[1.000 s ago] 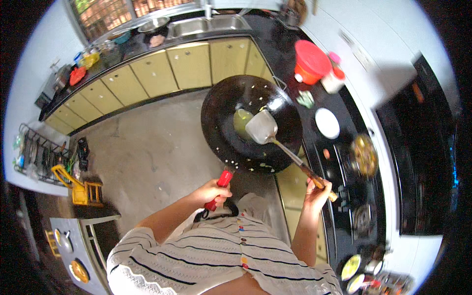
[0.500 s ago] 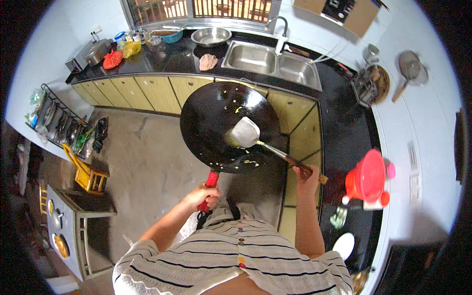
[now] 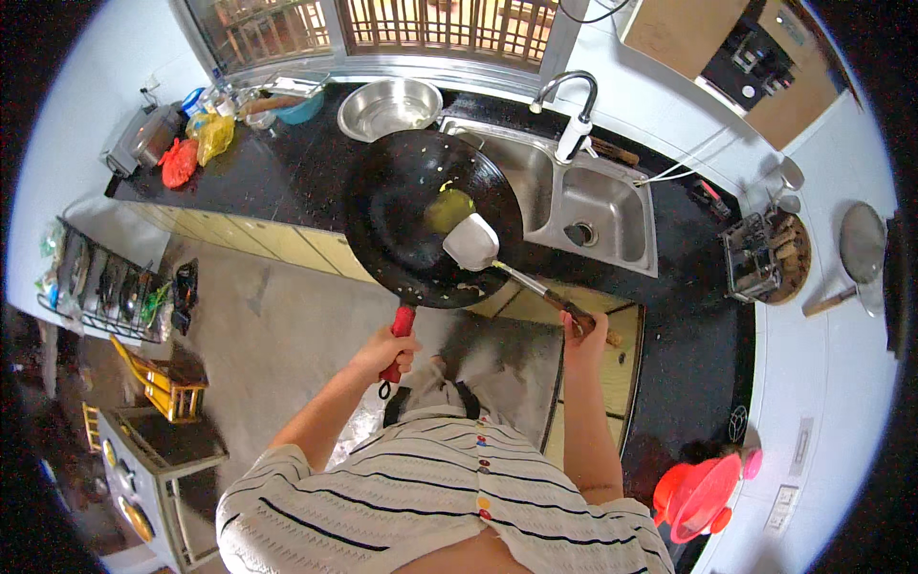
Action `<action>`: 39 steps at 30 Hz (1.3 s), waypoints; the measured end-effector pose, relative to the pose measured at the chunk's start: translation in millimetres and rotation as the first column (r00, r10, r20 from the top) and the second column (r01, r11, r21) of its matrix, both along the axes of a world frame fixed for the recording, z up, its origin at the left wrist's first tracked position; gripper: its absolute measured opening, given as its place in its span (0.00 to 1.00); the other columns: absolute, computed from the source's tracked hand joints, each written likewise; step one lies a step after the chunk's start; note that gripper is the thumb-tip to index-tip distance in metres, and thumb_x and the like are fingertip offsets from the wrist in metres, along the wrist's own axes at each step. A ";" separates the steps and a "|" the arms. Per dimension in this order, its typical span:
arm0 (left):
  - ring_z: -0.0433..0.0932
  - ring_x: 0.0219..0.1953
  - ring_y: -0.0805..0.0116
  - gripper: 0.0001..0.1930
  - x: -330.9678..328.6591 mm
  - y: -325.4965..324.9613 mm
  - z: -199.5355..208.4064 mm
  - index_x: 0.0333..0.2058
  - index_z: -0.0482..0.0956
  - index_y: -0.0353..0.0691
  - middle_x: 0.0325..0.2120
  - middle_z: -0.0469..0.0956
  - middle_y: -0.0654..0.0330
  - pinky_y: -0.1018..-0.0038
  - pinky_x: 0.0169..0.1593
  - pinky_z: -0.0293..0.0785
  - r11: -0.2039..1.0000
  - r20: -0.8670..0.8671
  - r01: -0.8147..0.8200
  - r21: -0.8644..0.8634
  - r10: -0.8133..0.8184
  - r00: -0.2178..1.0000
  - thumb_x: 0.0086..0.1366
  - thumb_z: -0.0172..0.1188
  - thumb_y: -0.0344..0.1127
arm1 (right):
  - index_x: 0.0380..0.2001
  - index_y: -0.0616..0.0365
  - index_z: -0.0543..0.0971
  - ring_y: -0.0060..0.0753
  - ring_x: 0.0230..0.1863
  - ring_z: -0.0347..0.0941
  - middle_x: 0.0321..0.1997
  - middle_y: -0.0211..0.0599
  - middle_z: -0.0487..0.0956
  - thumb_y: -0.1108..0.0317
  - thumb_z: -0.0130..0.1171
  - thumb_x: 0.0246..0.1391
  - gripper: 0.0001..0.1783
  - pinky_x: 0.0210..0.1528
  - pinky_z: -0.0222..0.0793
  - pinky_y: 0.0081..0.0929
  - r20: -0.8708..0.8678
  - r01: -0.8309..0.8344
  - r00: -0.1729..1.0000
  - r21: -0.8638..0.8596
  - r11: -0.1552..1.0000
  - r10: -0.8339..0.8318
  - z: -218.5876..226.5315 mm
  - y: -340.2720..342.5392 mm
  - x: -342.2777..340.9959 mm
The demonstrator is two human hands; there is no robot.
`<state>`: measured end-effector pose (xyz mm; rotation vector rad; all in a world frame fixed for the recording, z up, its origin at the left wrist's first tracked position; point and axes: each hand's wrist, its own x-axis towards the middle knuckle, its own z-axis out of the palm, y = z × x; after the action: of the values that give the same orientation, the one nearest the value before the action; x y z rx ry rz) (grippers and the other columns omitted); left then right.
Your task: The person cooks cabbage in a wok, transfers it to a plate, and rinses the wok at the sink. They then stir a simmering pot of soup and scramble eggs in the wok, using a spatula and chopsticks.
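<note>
Your left hand (image 3: 386,354) is closed around the red handle (image 3: 403,320) of the wok (image 3: 382,230), with the fingers wrapped and a black loop hanging below the fist. Your right hand (image 3: 585,338) is clamped on the brown grip of the spatula (image 3: 521,277); the end of this grip comes out past the hand on the right side. The wide metal blade of the spatula lies over the inside of the wok, toward its right part.

The wok is in front of your body. In this view it covers a part of the front edge of the black counter (image 3: 287,182) and the front left corner of the double sink (image 3: 604,206). Whether its far rim touches the counter, I cannot tell. Inside the wok there is a small pool of yellowish liquid (image 3: 449,208), just beyond the blade, and some pale bits are scattered on the wall.

Behind the wok, a round metal basin (image 3: 390,107) stands near the back edge of the counter, beside the left edge of the sink. The faucet (image 3: 575,134) rises at the sink's back edge. Toward the counter's left end lie a red bag (image 3: 179,163) and a yellow bag (image 3: 215,139), side by side.
</note>
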<state>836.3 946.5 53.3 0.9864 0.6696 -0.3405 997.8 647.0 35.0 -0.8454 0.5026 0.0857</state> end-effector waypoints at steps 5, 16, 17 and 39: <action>0.61 0.12 0.77 0.10 100.4 23.3 -13.9 0.27 0.64 0.42 0.13 0.63 0.68 0.76 0.16 0.59 0.986 -0.073 0.010 0.169 0.002 0.997 0.55 0.59 0.26 | 0.32 0.65 0.67 0.42 0.32 0.77 0.30 0.43 0.75 0.63 0.52 0.54 0.13 0.37 0.78 0.27 -0.116 0.014 0.993 -0.035 0.999 -0.018 -15.4 25.5 107.7; 0.69 0.12 0.71 0.08 215.5 22.9 -33.3 0.27 0.66 0.36 0.12 0.69 0.60 0.72 0.17 0.66 0.777 -0.200 0.109 0.620 0.022 0.980 0.52 0.58 0.28 | 0.33 0.66 0.64 0.41 0.28 0.75 0.33 0.47 0.73 0.64 0.52 0.54 0.15 0.28 0.79 0.24 -0.219 -0.131 0.969 -0.062 0.989 0.114 -67.4 47.1 307.5; 0.70 0.12 0.71 0.08 219.6 22.8 -31.4 0.27 0.66 0.36 0.12 0.69 0.60 0.72 0.17 0.66 0.777 -0.206 0.107 0.620 0.029 0.978 0.52 0.58 0.28 | 0.33 0.65 0.65 0.41 0.28 0.75 0.33 0.47 0.73 0.64 0.52 0.54 0.14 0.27 0.79 0.24 -0.237 -0.153 0.962 -0.044 0.987 0.138 -73.7 43.0 316.9; 0.59 0.12 0.78 0.12 266.1 35.8 -128.7 0.27 0.63 0.43 0.13 0.61 0.67 0.77 0.16 0.55 0.969 -0.183 0.063 -0.241 -0.109 0.977 0.54 0.59 0.23 | 0.43 0.58 0.76 0.31 0.20 0.70 0.27 0.38 0.75 0.60 0.51 0.50 0.19 0.19 0.68 0.26 -0.181 -0.295 0.952 -0.351 0.889 0.245 -166.7 45.4 547.8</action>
<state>1102.4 982.2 -75.4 0.7638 0.7458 -0.5857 1545.6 692.4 -131.7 -1.2916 0.5309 0.3127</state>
